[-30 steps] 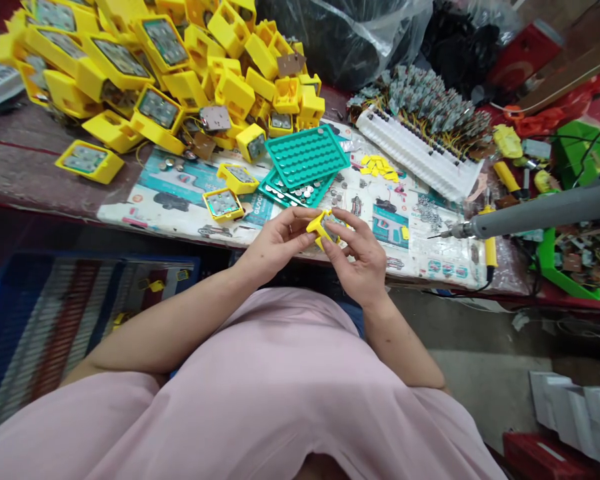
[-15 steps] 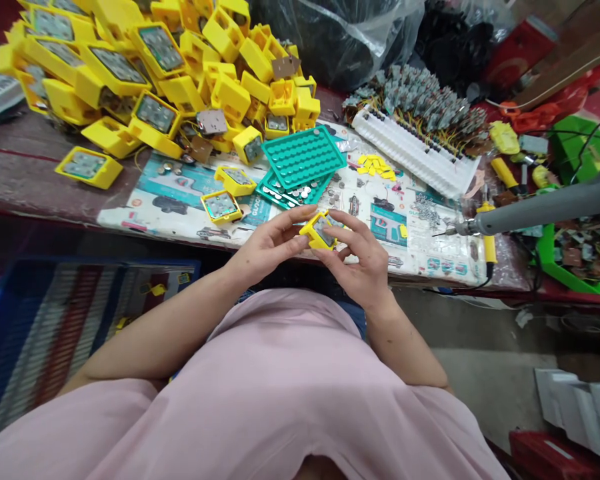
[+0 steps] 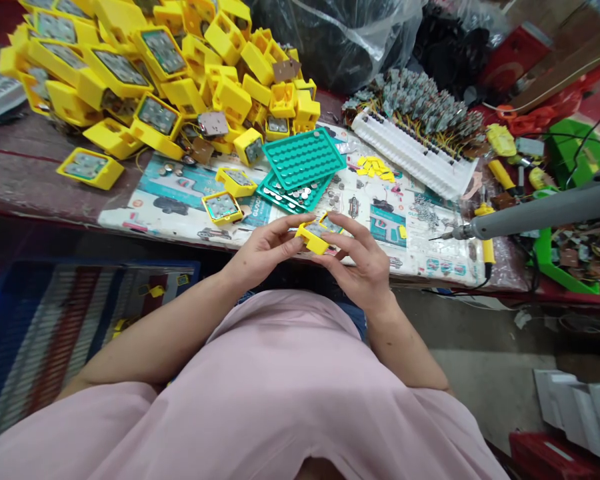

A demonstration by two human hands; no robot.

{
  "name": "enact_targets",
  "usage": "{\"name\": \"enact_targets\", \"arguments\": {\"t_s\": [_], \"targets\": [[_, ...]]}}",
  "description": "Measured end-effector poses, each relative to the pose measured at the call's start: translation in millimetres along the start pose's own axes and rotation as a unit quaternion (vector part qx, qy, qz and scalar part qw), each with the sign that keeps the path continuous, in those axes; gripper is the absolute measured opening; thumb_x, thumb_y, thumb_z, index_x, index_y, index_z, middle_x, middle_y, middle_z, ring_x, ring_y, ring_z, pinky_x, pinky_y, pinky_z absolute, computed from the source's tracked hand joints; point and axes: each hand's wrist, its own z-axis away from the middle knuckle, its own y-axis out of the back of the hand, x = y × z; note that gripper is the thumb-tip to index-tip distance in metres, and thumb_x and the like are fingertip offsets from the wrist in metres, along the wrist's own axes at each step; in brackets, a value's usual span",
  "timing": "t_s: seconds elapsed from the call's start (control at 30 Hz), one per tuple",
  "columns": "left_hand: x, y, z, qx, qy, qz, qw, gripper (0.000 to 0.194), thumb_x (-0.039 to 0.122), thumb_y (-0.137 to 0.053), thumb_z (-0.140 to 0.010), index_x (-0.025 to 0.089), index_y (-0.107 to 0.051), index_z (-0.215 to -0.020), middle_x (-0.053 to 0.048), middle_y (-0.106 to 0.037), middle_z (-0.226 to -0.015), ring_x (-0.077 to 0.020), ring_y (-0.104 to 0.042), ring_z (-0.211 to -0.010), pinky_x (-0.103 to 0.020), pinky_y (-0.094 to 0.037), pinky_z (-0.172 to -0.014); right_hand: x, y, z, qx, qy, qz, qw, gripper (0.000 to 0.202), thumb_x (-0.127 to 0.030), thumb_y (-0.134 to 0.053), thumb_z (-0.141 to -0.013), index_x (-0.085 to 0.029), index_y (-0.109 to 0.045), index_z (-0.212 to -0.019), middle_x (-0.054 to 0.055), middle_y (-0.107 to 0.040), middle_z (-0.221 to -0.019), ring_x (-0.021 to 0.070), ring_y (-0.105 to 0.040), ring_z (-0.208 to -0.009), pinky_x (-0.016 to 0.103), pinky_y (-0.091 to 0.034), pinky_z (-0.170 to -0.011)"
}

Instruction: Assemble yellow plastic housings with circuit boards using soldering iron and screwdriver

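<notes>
Between my two hands, at the table's front edge, is a yellow housing (image 3: 314, 243) with a grey circuit board in it. My left hand (image 3: 263, 252) pinches its left side between thumb and fingers. My right hand (image 3: 363, 261) grips the right side, with fingertips over the board. Just beyond lie two stacked green trays (image 3: 305, 160), the lower one holding small round metal parts. Two more yellow housings with boards, one (image 3: 222, 207) in front of the other (image 3: 235, 181), rest left of the trays.
A big heap of yellow housings (image 3: 180, 93) fills the back left. A white rack (image 3: 410, 152) stands at the back right, near small yellow pieces (image 3: 375, 169). From the right reaches a grey tool (image 3: 540, 207) with a thin tip. A blue crate (image 3: 0, 313) is below left.
The yellow housing has tilted and turned between my hands, so its yellow side wall now faces me more. My right fingers have shifted slightly on it.
</notes>
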Motion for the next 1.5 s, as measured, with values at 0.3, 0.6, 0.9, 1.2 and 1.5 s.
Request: {"name": "enact_targets", "arguments": {"t_s": [0.3,0.6,0.9,1.2,1.5], "targets": [[9,2.4,2,0.022,-0.031,0.002,0.999,0.038,0.036,-0.08,-0.08,0.025,-0.072,-0.115,-0.005,-0.073,-0.115,-0.018,-0.07,-0.102,-0.026,-0.058,-0.087,11,2,0,-0.032,0.021,0.018,0.999,0.071,-0.039,-0.075,-0.084,-0.036,-0.042,-0.146,0.01,-0.051,-0.148,0.0251,-0.063,-0.125,0.038,-0.066,-0.086],[9,-5.1,-3,0.003,0.117,0.142,0.983,0.036,0.04,-0.087,-0.072,0.021,-0.075,-0.101,-0.003,-0.076,-0.101,-0.0164,-0.074,-0.092,-0.024,-0.061,-0.08,17,5,-5,-0.066,-0.02,-0.011,0.998,0.024,-0.025,-0.064,-0.092,-0.026,-0.064,-0.116,0.009,-0.067,-0.13,0.0206,-0.066,-0.118,0.039,-0.06,-0.096],[4,-20.4,-8,0.059,0.117,0.177,0.976,0.04,0.032,-0.091,-0.066,0.019,-0.069,-0.096,0.001,-0.074,-0.092,-0.0118,-0.072,-0.083,-0.02,-0.059,-0.078,0,-4,-12,0.026,0.008,0.153,0.988,0.046,-0.027,-0.065,-0.088,-0.024,-0.053,-0.132,0.009,-0.071,-0.123,0.0241,-0.067,-0.115,0.044,-0.056,-0.1],[-5,-17.3,-5,0.091,0.04,0.069,0.993,0.048,0.037,-0.091,-0.067,0.02,-0.065,-0.103,0.0,-0.067,-0.1,-0.0098,-0.068,-0.084,-0.019,-0.057,-0.075,-11,-7,-15,0.034,0.025,0.186,0.982,0.058,-0.014,-0.057,-0.091,-0.024,-0.039,-0.145,0.006,-0.072,-0.123,0.0188,-0.071,-0.107,0.034,-0.058,-0.099],[11,0.1,0,-0.061,-0.04,-0.057,0.996,0.036,0.032,-0.077,-0.084,0.022,-0.06,-0.114,-0.006,-0.071,-0.114,-0.0185,-0.069,-0.108,-0.028,-0.055,-0.092,13,20,-14,-0.074,0.098,0.136,0.983,0.033,-0.018,-0.064,-0.091,-0.024,-0.059,-0.123,0.007,-0.072,-0.118,0.0208,-0.066,-0.111,0.039,-0.055,-0.097]]}}
